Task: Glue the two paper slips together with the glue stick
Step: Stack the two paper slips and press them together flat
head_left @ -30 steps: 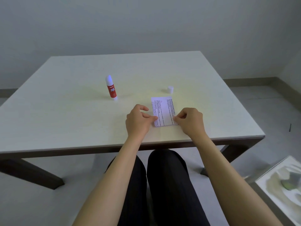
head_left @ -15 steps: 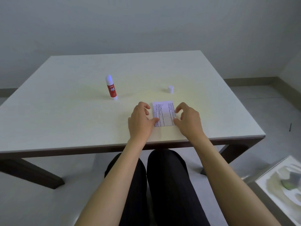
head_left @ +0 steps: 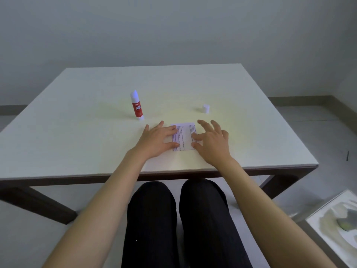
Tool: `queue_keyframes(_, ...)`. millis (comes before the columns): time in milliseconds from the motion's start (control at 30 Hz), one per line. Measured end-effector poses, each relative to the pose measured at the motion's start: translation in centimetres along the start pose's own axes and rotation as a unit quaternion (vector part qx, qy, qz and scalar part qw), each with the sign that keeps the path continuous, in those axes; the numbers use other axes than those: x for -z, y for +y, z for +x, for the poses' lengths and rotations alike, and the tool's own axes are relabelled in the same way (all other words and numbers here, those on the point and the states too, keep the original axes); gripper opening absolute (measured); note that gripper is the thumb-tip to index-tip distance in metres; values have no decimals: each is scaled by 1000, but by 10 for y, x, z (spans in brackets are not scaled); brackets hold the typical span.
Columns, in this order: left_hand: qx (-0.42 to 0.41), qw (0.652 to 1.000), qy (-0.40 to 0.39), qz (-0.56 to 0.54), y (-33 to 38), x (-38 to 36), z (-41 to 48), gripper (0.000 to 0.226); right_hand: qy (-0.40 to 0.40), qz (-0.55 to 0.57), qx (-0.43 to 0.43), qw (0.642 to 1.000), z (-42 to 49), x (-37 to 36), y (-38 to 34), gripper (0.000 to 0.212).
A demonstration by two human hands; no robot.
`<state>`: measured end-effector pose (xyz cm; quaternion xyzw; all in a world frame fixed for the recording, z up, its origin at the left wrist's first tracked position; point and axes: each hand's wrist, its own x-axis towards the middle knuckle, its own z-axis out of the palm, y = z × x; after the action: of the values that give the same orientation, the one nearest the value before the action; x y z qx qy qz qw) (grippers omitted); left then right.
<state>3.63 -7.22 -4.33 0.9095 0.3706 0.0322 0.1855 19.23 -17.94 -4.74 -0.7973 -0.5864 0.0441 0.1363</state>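
The printed paper slips lie flat near the front of the white table, stacked so that only one rectangle shows. My left hand lies flat with spread fingers on the slips' left edge. My right hand presses with spread fingers on the right edge. Neither hand grips anything. A red glue stick stands uncapped behind and to the left of my left hand. Its white cap sits behind the paper to the right.
The table's front edge is just before my wrists. My dark-trousered legs are under it. A framed picture lies on the floor at the lower right. A grey wall is behind the table.
Both hands have gone from pinching the slips' lower corners to lying flat with fingers spread on the paper's left and right edges. The glue stick and cap have not moved.
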Motion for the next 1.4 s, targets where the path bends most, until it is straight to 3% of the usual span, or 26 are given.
queue_keyframes(267,10,999,-51,-9,-28,8,-5,77,4,-45,41,998,-2,-19,-19,41)
queue_keyframes(367,9,999,-48,-6,-31,5,-5,78,-3,1,109,994,-13,-19,-25,49)
queue_keyframes(467,10,999,-46,-17,-34,3,-6,80,-58,25,166,984,-10,-20,-30,47)
queue_keyframes(567,9,998,-52,-17,-35,2,-4,82,-98,-37,127,986,14,-20,-24,55)
queue_keyframes(700,12,999,-53,-8,-36,1,-1,83,-88,-111,64,988,32,-24,-34,70)
queue_keyframes(833,21,998,-49,-26,-37,-1,0,75,-72,-72,120,988,7,-40,-51,83)
queue_keyframes(1067,12,997,-57,-40,-41,-3,2,88,-120,-129,50,983,43,-19,-35,68)
queue_keyframes(1267,12,997,-44,-60,-46,-6,3,85,-100,-37,139,985,-1,-36,-35,81)
queue_keyframes(1400,20,996,-55,-71,-44,-4,3,88,-112,-109,82,984,27,-22,-19,68)
